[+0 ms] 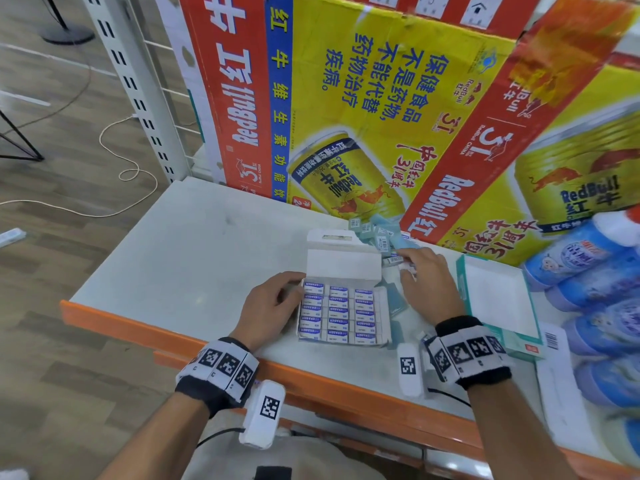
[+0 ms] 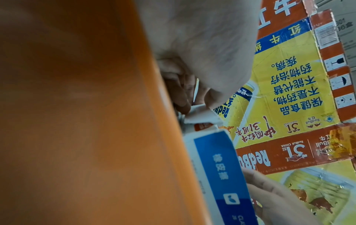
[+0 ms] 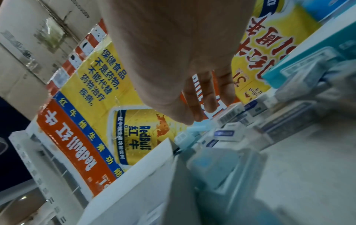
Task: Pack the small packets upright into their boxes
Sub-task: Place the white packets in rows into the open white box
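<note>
An open white eraser box lies on the white shelf. Its lid stands up, and rows of blue-and-white eraser packets stand upright inside. My left hand grips the box's left wall, thumb at the far-left corner. In the left wrist view the fingers curl round a white flap, above the box's blue side. My right hand is behind the box at a pile of loose packets. It pinches a small white packet. The right wrist view shows its fingers over the packets.
Large Red Bull cartons wall off the back of the shelf. At the right lie a shallow teal-edged box, a barcoded sheet and several blue bottles. Pale blue packets lie beside the eraser box. The orange shelf edge runs in front.
</note>
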### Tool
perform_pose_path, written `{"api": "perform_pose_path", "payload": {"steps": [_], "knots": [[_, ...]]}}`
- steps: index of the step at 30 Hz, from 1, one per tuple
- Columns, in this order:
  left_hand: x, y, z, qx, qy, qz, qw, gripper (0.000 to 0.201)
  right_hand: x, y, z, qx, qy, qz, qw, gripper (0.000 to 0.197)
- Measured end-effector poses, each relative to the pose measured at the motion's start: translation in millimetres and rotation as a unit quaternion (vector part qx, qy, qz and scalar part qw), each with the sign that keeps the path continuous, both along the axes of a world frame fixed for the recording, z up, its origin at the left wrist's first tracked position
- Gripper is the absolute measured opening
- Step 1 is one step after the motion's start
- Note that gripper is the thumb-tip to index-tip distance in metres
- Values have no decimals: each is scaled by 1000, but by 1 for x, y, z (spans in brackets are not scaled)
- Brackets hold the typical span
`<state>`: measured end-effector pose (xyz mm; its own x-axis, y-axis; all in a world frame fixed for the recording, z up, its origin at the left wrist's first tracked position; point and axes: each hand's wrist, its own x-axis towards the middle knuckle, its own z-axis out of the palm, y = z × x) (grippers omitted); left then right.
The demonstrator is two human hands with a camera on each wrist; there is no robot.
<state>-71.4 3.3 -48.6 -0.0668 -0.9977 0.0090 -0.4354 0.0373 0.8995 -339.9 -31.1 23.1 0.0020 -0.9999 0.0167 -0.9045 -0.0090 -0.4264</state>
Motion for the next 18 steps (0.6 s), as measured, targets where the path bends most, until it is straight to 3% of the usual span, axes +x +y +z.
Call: {"api": "perform_pose_path", "payload": {"steps": [10,18], "knots": [[0,0,-2,-7,-4,-4,1000,20,4,-20,-14,44,162,38,985,32],[1,0,-2,2,0,-6,1000,20,0,-24,-17,70,130,13,989,11]]}}
